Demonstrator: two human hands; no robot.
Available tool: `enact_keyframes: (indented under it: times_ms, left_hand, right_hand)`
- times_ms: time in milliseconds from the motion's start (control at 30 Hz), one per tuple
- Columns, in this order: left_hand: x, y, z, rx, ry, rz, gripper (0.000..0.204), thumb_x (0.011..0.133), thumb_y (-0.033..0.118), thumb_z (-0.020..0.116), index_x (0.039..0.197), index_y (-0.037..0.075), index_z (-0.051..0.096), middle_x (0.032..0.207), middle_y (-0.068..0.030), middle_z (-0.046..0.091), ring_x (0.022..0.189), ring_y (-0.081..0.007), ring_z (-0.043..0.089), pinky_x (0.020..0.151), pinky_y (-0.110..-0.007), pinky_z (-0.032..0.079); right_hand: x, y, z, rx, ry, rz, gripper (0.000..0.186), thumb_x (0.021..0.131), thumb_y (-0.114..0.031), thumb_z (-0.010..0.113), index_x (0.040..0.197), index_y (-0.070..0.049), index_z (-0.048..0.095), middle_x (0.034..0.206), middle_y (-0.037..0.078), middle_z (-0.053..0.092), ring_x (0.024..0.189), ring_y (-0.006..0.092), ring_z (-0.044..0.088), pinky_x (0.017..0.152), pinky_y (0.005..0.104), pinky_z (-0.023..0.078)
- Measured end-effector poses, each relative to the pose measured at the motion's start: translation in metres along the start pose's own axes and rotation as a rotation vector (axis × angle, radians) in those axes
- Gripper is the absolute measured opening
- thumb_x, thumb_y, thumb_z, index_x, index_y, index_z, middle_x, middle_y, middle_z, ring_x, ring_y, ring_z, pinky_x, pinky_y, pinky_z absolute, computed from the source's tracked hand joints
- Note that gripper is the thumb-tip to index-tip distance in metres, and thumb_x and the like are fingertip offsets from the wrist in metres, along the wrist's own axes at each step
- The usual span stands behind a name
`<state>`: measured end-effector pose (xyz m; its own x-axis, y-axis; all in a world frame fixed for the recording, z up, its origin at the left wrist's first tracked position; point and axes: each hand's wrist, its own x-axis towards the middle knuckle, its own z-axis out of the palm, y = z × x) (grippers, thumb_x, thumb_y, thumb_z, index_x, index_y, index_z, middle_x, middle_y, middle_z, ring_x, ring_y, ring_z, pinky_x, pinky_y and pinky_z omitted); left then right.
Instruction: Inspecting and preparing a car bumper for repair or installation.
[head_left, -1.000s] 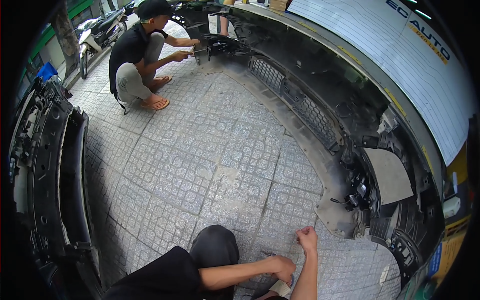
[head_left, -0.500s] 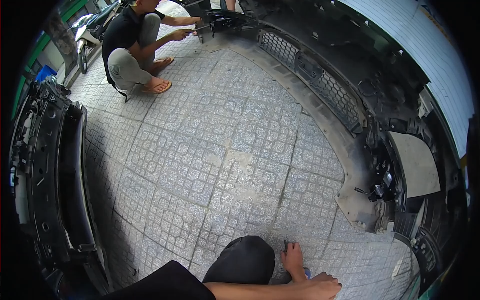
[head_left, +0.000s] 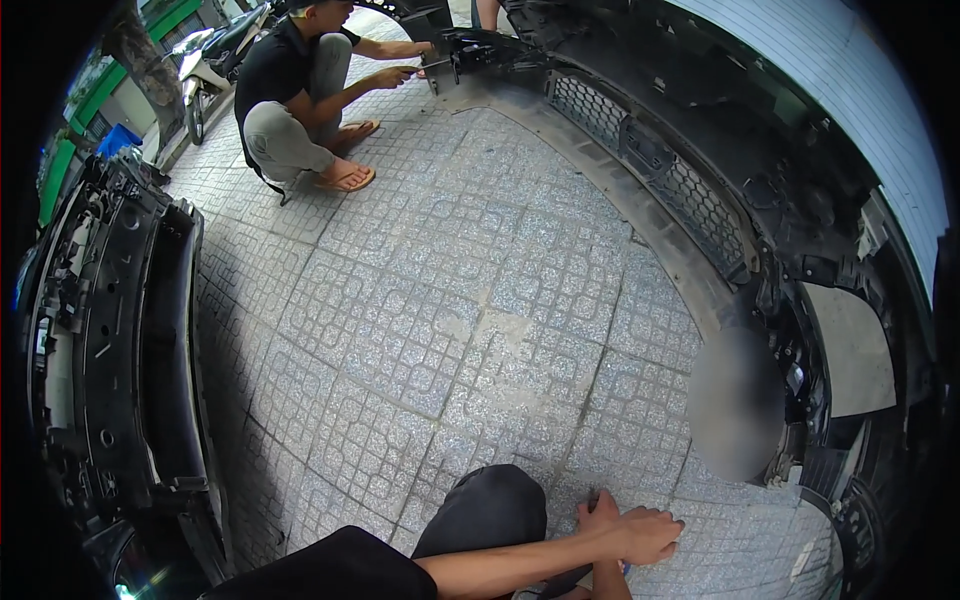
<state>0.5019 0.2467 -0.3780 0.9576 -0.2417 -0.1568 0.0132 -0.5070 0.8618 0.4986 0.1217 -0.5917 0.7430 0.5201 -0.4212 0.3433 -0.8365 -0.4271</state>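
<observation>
My left forearm crosses over my right one at the bottom centre. My left hand [head_left: 648, 536] is low over the pavement, palm down, fingers loosely bent and apart, with nothing visible in them. My right hand [head_left: 597, 510], partly behind it, is down near the tiles with curled fingers on a small dark thing I cannot make out. My dark-clad knee [head_left: 480, 505] is just left of both. Right of them lies a large black car bumper [head_left: 750, 170], inner side showing, with mesh grilles [head_left: 700, 210]; a blurred oval patch hides part of its near end.
Grey patterned paving [head_left: 450, 330] lies between the bumper and black car parts [head_left: 105, 350] on the left. A co-worker [head_left: 285, 90] squats at the upper left, holding a long tool at the bumper's far end. Behind are a scooter [head_left: 205, 65], a tree trunk and a blue object [head_left: 118, 140].
My right hand has come down from raised to near the tiles. My left hand has moved right, crossing over my right arm, and lifted slightly since half a second ago. The view has shifted.
</observation>
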Motion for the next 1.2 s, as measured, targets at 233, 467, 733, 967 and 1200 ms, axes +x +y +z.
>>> enact_keyframes:
  times_ms: [233,467,733,967,1200]
  left_hand:
    - [0.045,-0.048,0.017,-0.139,0.215,-0.012,0.028,0.090,0.024,0.054,0.103,0.000,0.061,0.091,-0.0216,0.067,0.084,-0.0427,0.065,0.076,-0.049,0.052]
    - [0.092,-0.015,0.036,-0.551,0.202,-0.098,0.042,0.094,0.035,0.062,0.113,-0.003,0.063,0.097,-0.0162,0.068,0.090,-0.0250,0.068,0.076,-0.036,0.053]
    - [0.074,0.012,0.045,-1.205,-0.234,0.119,0.026,0.098,0.019,0.061,0.115,-0.001,0.065,0.098,-0.0038,0.068,0.088,-0.0097,0.063,0.077,-0.025,0.052]
    - [0.041,0.007,0.011,-1.132,-0.042,0.032,0.021,0.096,0.012,0.063,0.111,-0.003,0.065,0.093,-0.0052,0.069,0.086,-0.0100,0.065,0.079,-0.025,0.053]
    - [0.036,0.003,0.029,-1.148,-0.165,-0.034,0.020,0.096,0.010,0.062,0.110,-0.004,0.066,0.090,-0.0058,0.069,0.084,-0.0107,0.065,0.077,-0.026,0.053]
  right_hand:
    - [-0.022,-0.007,-0.097,0.297,0.413,-0.113,0.026,0.081,-0.011,0.063,0.105,-0.001,0.056,0.102,0.022,0.064,0.089,0.0366,0.065,0.075,0.0430,0.053]
    - [-0.087,-0.002,-0.249,0.334,0.315,0.121,0.015,0.083,-0.006,0.066,0.094,0.000,0.057,0.075,0.012,0.065,0.064,0.0217,0.064,0.061,0.0336,0.052]
    - [-0.144,-0.035,-0.294,0.311,0.326,0.064,0.013,0.084,-0.001,0.067,0.094,0.001,0.060,0.080,0.010,0.065,0.068,0.0177,0.066,0.060,0.0295,0.053]
    - [-0.124,-0.064,-0.306,0.266,0.250,-0.106,0.014,0.082,0.001,0.068,0.095,0.002,0.062,0.082,0.013,0.063,0.075,0.0245,0.065,0.066,0.0331,0.051]
    - [-0.133,-0.053,-0.301,0.025,0.270,-0.248,0.015,0.081,0.000,0.069,0.095,0.002,0.063,0.085,0.014,0.062,0.075,0.0281,0.064,0.066,0.0346,0.051]
